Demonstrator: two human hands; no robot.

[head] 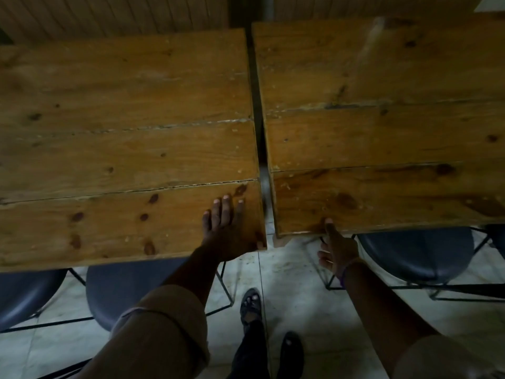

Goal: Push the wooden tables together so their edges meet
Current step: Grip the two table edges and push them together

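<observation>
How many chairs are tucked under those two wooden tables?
4 show: two under the left table, chair and chair; two under the right table, chair and chair, barely visible. More may be hidden.

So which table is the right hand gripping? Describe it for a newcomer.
Two wooden tables stand side by side across a narrow gap. It is the right-hand table, with the right hand thumb-over its near edge; the left hand lies flat on the other.

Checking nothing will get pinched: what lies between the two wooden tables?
In the head view, only a narrow open gap separates the left table and right table; floor shows through it, nothing else.
</observation>
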